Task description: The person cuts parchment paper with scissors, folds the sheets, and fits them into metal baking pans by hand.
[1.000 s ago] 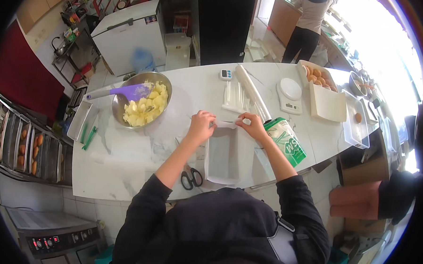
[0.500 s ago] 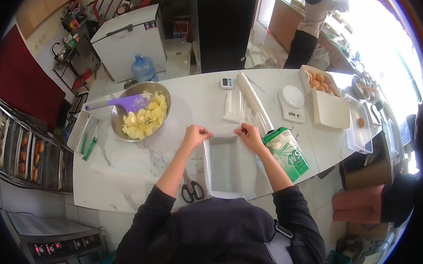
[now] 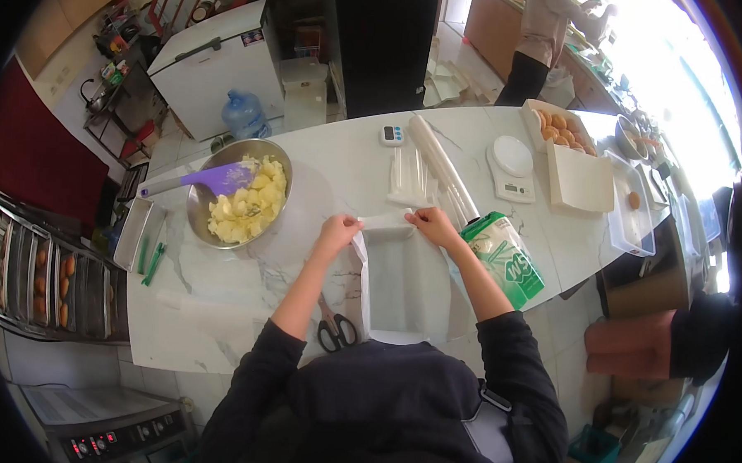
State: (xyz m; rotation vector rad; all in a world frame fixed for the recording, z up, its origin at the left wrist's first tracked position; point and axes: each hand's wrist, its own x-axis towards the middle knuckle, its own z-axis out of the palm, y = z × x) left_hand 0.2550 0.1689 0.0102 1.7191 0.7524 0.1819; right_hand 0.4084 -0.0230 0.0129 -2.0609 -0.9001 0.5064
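Observation:
Directly in front of me is a rectangular pan (image 3: 395, 286) lined with thin white paper (image 3: 361, 272) that stands up along its sides. My left hand (image 3: 338, 232) is closed in a pinch on the paper at the far left corner. At the far right corner, my right hand (image 3: 434, 227) pinches the paper's far edge between thumb and fingers. Black-handled scissors (image 3: 337, 333) lie left of the pan, partly beneath my left arm. A green and white plastic pack (image 3: 506, 262) lies beside my right forearm.
To the left are a steel bowl (image 3: 284, 171) of yellow chunks with a purple spatula (image 3: 224, 178) and green tongs (image 3: 152, 265). Farther back lie a roll of clear film (image 3: 444, 168), a timer (image 3: 392, 135), a scale (image 3: 510, 170) and a bun box (image 3: 580, 187). Another person (image 3: 538, 40) stands behind.
Both hands stay at the pan's far corners, with the paper's far edge now folded outward more. My right hand's fingers have shifted slightly left. The view has tilted a little.

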